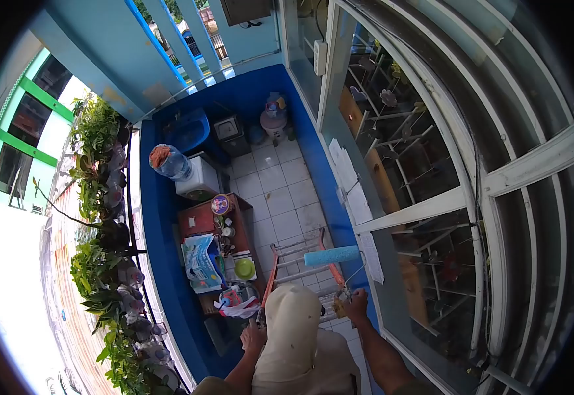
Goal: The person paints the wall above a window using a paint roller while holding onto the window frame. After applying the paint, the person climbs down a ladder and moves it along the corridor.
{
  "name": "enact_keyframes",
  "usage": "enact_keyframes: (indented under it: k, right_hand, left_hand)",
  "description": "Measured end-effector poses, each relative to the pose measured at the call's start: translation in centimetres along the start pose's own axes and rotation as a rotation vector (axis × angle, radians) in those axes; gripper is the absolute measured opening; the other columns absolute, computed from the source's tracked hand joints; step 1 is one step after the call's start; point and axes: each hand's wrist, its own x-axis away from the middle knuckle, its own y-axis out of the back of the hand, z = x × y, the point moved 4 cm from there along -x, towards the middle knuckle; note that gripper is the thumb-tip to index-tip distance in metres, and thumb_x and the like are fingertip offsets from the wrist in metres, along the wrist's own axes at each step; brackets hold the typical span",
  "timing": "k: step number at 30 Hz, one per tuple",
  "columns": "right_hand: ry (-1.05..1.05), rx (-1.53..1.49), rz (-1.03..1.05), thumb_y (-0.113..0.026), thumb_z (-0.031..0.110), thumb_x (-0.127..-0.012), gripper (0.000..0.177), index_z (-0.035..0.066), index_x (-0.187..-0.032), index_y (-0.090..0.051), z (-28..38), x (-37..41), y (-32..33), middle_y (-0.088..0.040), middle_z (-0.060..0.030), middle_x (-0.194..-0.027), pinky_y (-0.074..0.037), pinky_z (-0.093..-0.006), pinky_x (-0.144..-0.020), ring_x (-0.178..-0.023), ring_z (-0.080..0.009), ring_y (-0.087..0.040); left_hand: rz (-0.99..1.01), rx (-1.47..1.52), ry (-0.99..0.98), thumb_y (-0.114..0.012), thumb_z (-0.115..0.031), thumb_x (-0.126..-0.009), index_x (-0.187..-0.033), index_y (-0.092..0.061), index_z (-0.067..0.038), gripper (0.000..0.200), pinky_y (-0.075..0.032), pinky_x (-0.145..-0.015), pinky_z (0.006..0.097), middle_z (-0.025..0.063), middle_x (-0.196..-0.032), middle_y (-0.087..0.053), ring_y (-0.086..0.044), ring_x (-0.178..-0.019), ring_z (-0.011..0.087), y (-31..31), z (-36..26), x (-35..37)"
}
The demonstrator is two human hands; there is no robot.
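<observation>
Cap [295, 316] foremost; right hand [356, 305] clenches paint roller [332, 255] by its handle, left hand [253, 336] grips ladder [271, 279].

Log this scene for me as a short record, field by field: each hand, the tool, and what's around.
place: blue-walled balcony, white tiled floor
right hand: grips the handle of a paint roller with a light-blue sleeve
left hand: at the ladder, grip unclear
left of ladder: cluttered table, water dispenser behind it
railing: potted plants
</observation>
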Motion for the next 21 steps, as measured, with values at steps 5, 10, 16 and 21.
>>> enact_keyframes:
  k: [5,10,16,21]
  right_hand:
    - [0.053,-0.062,0.09,-0.07,0.026,-0.079,0.035,-0.008,-0.081,-0.063,-0.4,0.3,0.2,-0.047,-0.0185,-0.11,-0.04,-0.0498,-0.085,-0.105,-0.0369,-0.045]
    - [0.094,-0.037,0.071,-0.07,0.026,-0.078,0.034,-0.006,-0.086,-0.062,0.6,-0.1,-1.3,-0.05,-0.0176,-0.109,-0.041,-0.0493,-0.086,-0.103,-0.0373,-0.047]
    - [0.025,0.018,0.136,-0.068,0.03,-0.08,0.033,-0.002,-0.089,-0.062,-0.1,-0.5,-2.1,-0.052,-0.0125,-0.109,-0.043,-0.0507,-0.083,-0.107,-0.0347,-0.049]
    - [0.031,0.124,0.17,-0.064,0.033,-0.083,0.036,-0.002,-0.093,-0.063,1.4,-1.3,-0.8,-0.054,-0.0119,-0.11,-0.043,-0.0511,-0.083,-0.107,-0.0341,-0.049]
  left_hand:
    - [-0.183,0.046,-0.024,-0.064,-0.048,-0.082,-0.108,-0.052,-0.002,0.053,-0.047,-0.087,0.0503,0.0213,-0.098,-0.067,-0.061,-0.105,0.0378,-1.4,1.3,-2.1]
    - [0.062,-0.093,0.066,-0.067,-0.046,-0.078,-0.108,-0.064,-0.004,0.052,-0.046,-0.094,0.0462,0.0189,-0.105,-0.068,-0.06,-0.11,0.0363,-3.6,2.0,-4.2]
    - [-0.037,0.048,0.09,-0.068,-0.038,-0.079,-0.102,-0.062,-0.003,0.043,-0.046,-0.091,0.0476,0.0196,-0.103,-0.067,-0.061,-0.107,0.0365,-4.4,1.9,-4.1]
    - [-0.106,0.103,0.082,-0.069,-0.035,-0.079,-0.1,-0.062,-0.004,0.039,-0.046,-0.09,0.0481,0.0187,-0.104,-0.066,-0.06,-0.106,0.036,-4.5,1.4,-4.0]
